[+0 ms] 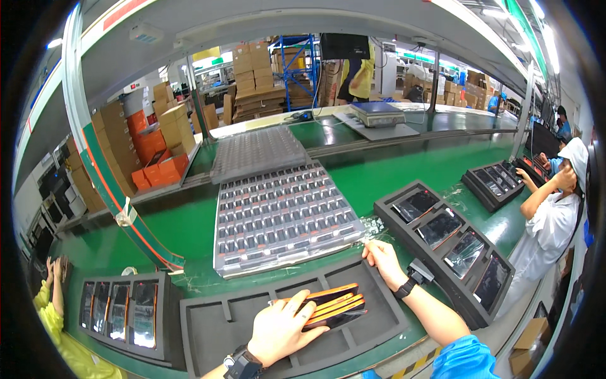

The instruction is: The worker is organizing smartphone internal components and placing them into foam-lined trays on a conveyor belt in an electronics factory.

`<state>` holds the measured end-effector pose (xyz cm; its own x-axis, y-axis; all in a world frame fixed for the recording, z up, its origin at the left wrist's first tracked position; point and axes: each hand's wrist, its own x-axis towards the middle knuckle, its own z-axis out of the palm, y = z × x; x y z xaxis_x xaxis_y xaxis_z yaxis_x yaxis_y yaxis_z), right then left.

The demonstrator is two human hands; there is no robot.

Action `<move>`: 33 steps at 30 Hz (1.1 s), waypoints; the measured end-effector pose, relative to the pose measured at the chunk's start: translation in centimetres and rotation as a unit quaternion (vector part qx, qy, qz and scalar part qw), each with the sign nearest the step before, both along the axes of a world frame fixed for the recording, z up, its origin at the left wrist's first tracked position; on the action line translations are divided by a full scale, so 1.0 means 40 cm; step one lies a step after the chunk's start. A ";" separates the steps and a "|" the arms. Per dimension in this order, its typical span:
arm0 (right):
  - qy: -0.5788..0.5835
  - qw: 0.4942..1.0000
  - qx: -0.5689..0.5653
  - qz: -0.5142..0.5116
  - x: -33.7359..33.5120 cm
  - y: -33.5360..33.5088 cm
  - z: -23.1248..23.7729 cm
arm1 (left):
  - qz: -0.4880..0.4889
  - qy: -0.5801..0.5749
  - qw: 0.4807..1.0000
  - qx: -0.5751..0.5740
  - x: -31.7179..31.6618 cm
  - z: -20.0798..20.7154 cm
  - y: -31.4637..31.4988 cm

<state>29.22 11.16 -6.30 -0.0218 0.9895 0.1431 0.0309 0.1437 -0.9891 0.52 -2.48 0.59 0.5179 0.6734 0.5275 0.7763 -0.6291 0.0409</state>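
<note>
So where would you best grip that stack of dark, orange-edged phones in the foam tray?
Probably by the long edges of the stack, coming from above on its near-left end, where the left hand lies; it lies flat in the foam tray, long sides exposed.

Under your left hand [281, 328] lies a stack of phones [332, 306], black with orange edges showing as thin stripes. They rest in a dark grey foam tray [214, 328] beneath both your hands. Your right hand [383, 260] sits at that tray's far rim, a black wristband [405, 288] on its wrist and a bright blue sleeve [464, 360] behind it. Just beyond your hands, a clear plastic tray [281, 218] shows a regular grid of small dark parts with orange flecks. The bench [391, 167] around them is plain green. Right of your right hand, a black foam tray [442, 237] holds glossy dark phones.
</note>
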 end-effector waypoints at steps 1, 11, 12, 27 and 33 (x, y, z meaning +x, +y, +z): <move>-0.009 1.000 0.012 -0.005 0.000 0.001 0.001 | -0.003 -0.002 1.000 -0.005 0.000 0.006 0.001; -0.013 1.000 0.014 -0.004 -0.001 -0.009 0.012 | 0.015 -0.021 0.999 -0.030 0.001 0.000 -0.001; -0.013 1.000 0.013 -0.004 0.000 -0.009 0.012 | 0.015 -0.021 0.999 -0.031 0.001 -0.002 -0.002; -0.018 1.000 0.019 0.002 -0.002 -0.012 0.017 | 0.030 -0.014 0.999 -0.012 -0.005 -0.018 0.015; -0.020 1.000 0.010 0.001 0.000 -0.010 0.014 | 0.023 -0.023 0.999 -0.001 -0.003 -0.021 0.012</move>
